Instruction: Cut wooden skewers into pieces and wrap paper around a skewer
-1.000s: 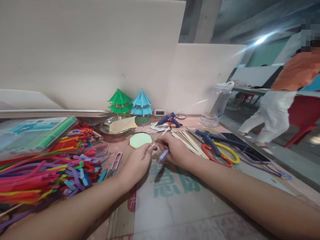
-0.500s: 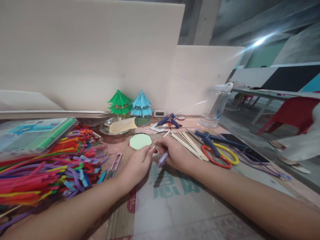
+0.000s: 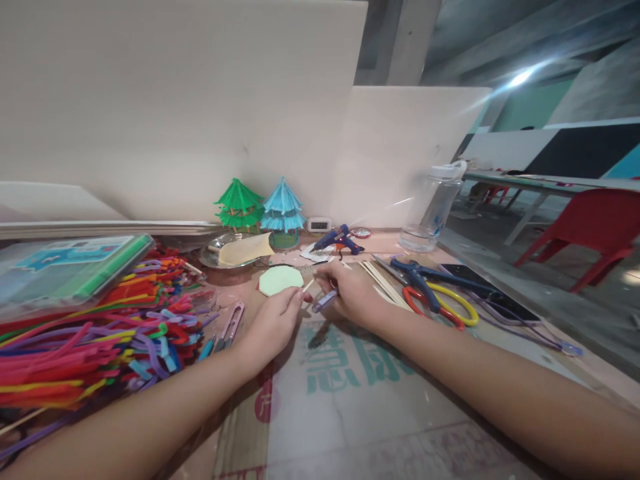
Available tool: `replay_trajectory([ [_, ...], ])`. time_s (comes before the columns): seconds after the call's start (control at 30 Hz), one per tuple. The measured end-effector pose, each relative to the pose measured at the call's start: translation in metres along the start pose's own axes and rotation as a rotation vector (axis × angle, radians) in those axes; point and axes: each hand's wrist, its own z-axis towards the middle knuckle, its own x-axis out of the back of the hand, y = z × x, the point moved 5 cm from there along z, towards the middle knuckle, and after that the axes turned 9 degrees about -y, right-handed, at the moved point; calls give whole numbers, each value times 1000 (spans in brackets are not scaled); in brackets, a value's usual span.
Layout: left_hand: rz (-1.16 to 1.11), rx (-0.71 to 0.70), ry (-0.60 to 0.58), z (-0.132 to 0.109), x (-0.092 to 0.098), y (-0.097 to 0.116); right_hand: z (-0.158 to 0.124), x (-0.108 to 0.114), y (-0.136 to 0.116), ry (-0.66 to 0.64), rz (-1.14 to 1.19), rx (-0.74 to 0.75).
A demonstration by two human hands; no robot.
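Near the middle of the table, my left hand (image 3: 277, 323) pinches a short wooden stick (image 3: 309, 285) between thumb and fingertips. My right hand (image 3: 353, 293) is closed just to the right, its fingertips close to the stick's far end. A small purple, partly see-through tool (image 3: 325, 301) sticks out from under my right hand's fingers; its kind is not clear. Just beyond my left hand lies a pale green octagonal piece (image 3: 281, 281). Several thin wooden sticks (image 3: 383, 283) lie beside my right hand, partly hidden by it.
Scissors (image 3: 465, 303) and blue-handled pliers (image 3: 423, 287) lie right, near a phone (image 3: 490, 293) and a water bottle (image 3: 430, 210). Behind are a glue gun (image 3: 337, 240), a metal dish (image 3: 213, 257) and green (image 3: 239, 203) and blue (image 3: 283, 207) model pavilions. Pipe cleaners (image 3: 100, 353) fill the left.
More of the short stick shows between my hands now. My right hand has shifted slightly, and the purple tool has tilted flatter. A person at the far right has left the view.
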Motion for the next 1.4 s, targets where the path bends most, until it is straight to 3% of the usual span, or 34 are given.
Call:
replay_trajectory([
  [0.17, 0, -18, -15, 0, -1, 0, 1, -4, -11, -127, 42, 91],
  [0.33, 19, -1, -2, 1, 0, -1, -1, -2, 3, 0, 23, -10],
  [0.5, 42, 2, -23, 0, -1, 0, -3, -9, 3, -108, 20, 60],
  [0.67, 53, 17, -20, 1, -1, 1, -2, 1, 6, 13, -3, 5],
  [0.83, 59, 9, -27, 1, -2, 2, -2, -5, -3, -129, -13, 89],
  [1.0, 52, 11, -17, 2, -1, 0, -1, -1, 10, -16, -23, -41],
  [1.13, 45, -6, -30, 1, -2, 1, -2, -5, 4, -109, -7, 54],
  [1.3, 45, -2, -26, 1, -2, 0, -2, -2, 5, -61, -15, -34],
  [1.4, 41, -18, -31, 2, -2, 1, -2, -5, 0, -112, -5, 21],
])
